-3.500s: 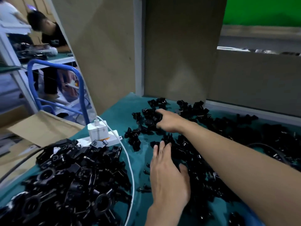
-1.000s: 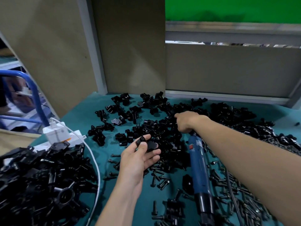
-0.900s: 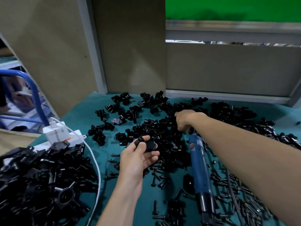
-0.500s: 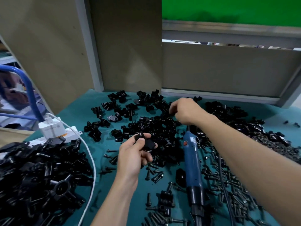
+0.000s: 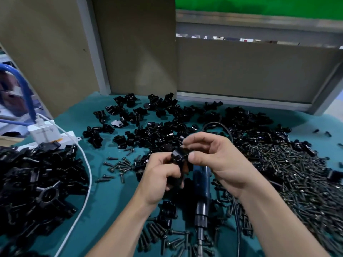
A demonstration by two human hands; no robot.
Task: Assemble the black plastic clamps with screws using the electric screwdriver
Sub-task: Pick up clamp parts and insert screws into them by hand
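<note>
Left hand (image 5: 161, 175) and right hand (image 5: 213, 156) both pinch one black clamp (image 5: 179, 155), above blue electric screwdriver (image 5: 201, 182) lying on counter (image 5: 111, 197).

Bench top's covered in a teal mat (image 5: 111, 201). 3 brown board panels (image 5: 137, 45) wall off the left and far sides, with a grey metal post (image 5: 92, 45) between the left 2. There's a green wall (image 5: 259, 4) above the lower right panel and a blue tube frame (image 5: 24, 86) far left.
</note>
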